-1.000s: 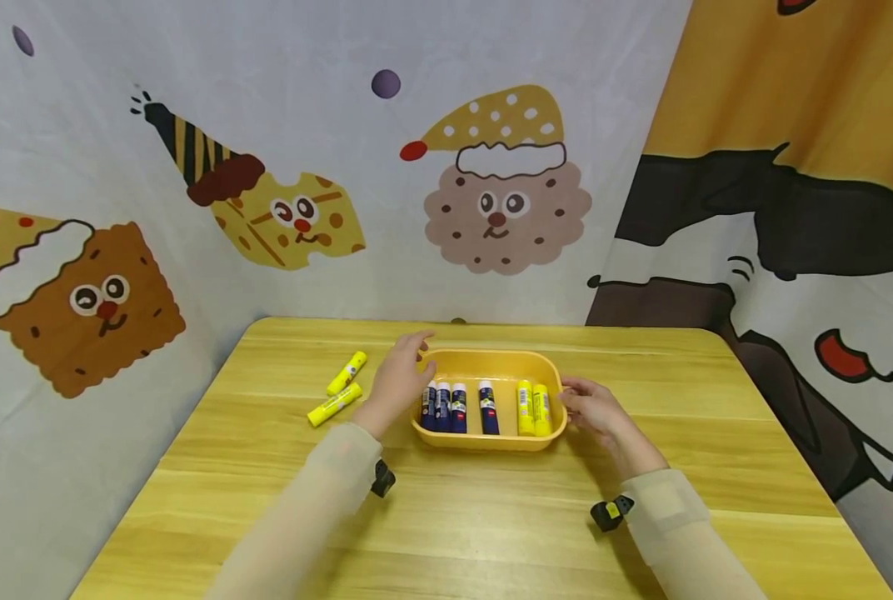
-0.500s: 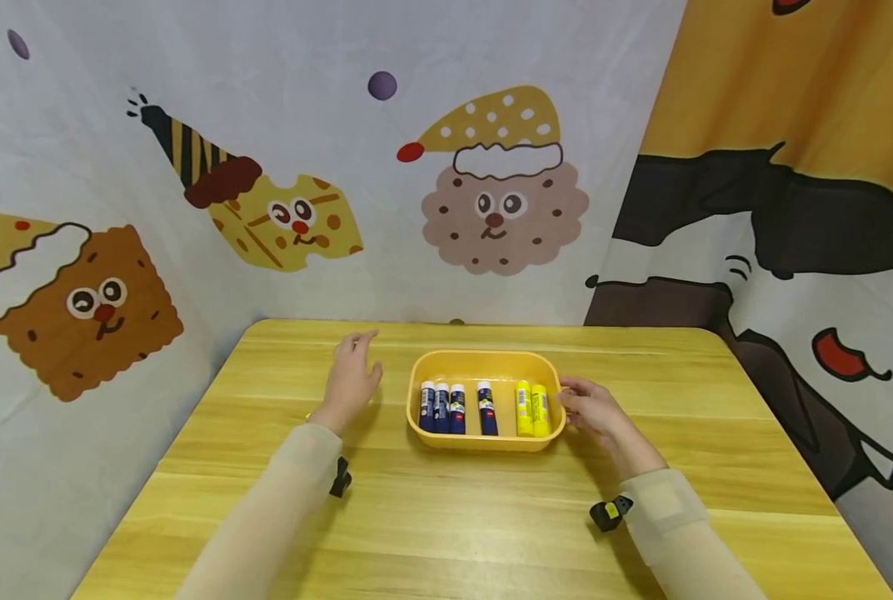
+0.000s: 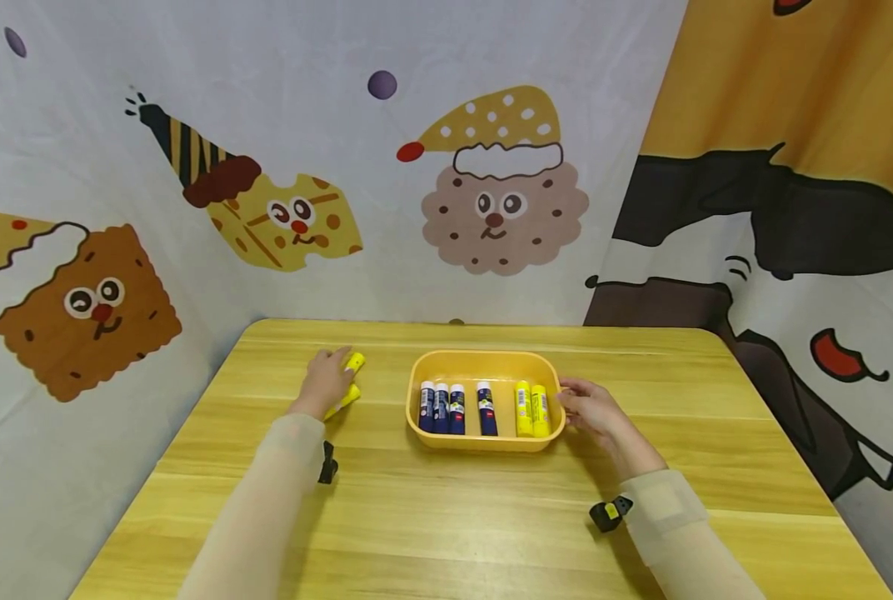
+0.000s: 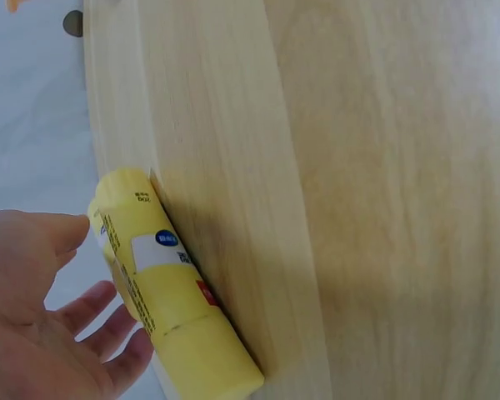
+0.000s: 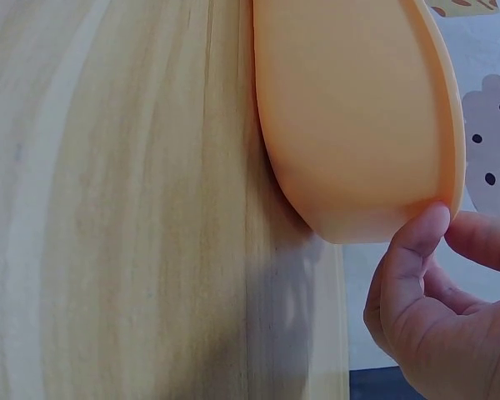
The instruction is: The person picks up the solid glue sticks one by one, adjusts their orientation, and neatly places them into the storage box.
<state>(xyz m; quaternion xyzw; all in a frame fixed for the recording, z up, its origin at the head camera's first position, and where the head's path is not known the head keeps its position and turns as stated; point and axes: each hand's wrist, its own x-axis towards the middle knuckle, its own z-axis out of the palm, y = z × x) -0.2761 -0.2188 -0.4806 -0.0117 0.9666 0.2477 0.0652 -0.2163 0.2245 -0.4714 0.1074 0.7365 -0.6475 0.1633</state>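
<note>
Two yellow glue sticks [image 3: 345,398] lie on the table at the left, partly covered by my left hand [image 3: 322,382] in the head view. In the left wrist view a yellow glue stick [image 4: 179,287] lies in front of the left hand [image 4: 46,308], its fingers spread and loosely bent beside it; a second stick is mostly hidden behind. At the right end of a yellow-orange plastic tray [image 3: 484,444], my right hand [image 3: 596,414] pinches the rim; the right wrist view shows its thumb and index finger at the tray's edge [image 5: 454,125].
Inside the tray lie several navy glue sticks with white caps [image 3: 441,408] at the left and middle, and two yellow glue sticks [image 3: 532,410] at the right. A wooden table [image 3: 461,517] carries everything. Behind it hangs a cartoon-printed cloth [image 3: 386,208].
My left hand has moved left from the tray's left end, then come down over the loose yellow glue sticks. My right hand and the tray have stayed in place.
</note>
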